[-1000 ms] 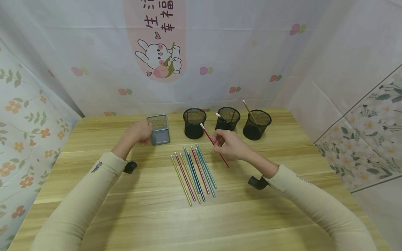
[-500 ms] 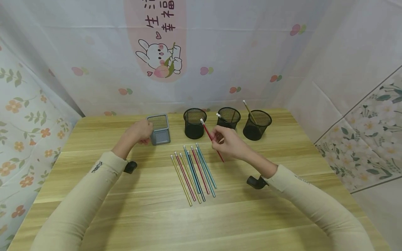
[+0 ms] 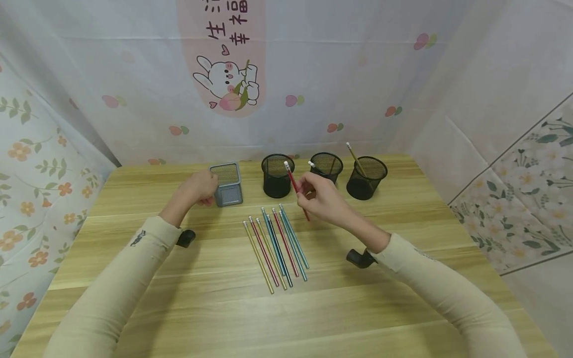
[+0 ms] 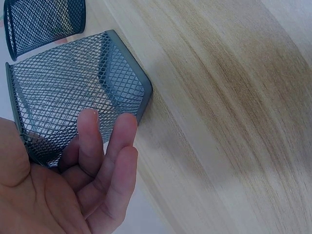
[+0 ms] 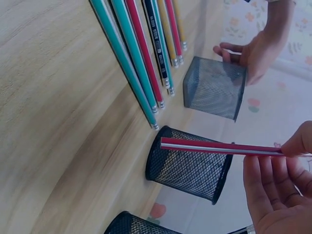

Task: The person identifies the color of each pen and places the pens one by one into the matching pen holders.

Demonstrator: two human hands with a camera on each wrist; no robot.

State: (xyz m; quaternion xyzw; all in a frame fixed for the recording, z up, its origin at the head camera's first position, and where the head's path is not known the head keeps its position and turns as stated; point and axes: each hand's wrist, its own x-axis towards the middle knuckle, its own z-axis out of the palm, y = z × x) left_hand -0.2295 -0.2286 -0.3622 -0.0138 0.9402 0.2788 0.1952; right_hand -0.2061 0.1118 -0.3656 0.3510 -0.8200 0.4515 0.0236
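Observation:
My left hand [image 3: 199, 189] grips the corner of a grey square mesh pencil holder [image 3: 229, 195], thumb and index finger about its rim; the other fingers are half bent alongside the mesh [image 4: 58, 87]. A red pencil [image 5: 209, 145] is pinched between the thumb and fingers of my right hand [image 3: 324, 199]. It slants above the table, white eraser end up, in front of a round black mesh cup [image 3: 276, 186]. Between the two hands, nearer the body, several pencils [image 3: 270, 248] in gold, red, teal and black lie side by side, erasers pointing away.
Further right stand two more round black cups. The nearer cup [image 3: 329, 171] has a white-tipped pencil in it, partly hidden by my right hand; the far right cup [image 3: 358, 189] holds a gold pencil [image 3: 356, 159]. A printed curtain [image 3: 349, 74] hangs behind the wooden table [image 3: 215, 323].
My right hand has moved up and left with the red pencil, bringing its eraser end nearer the first black cup's rim. The left hand and the holder have stayed put.

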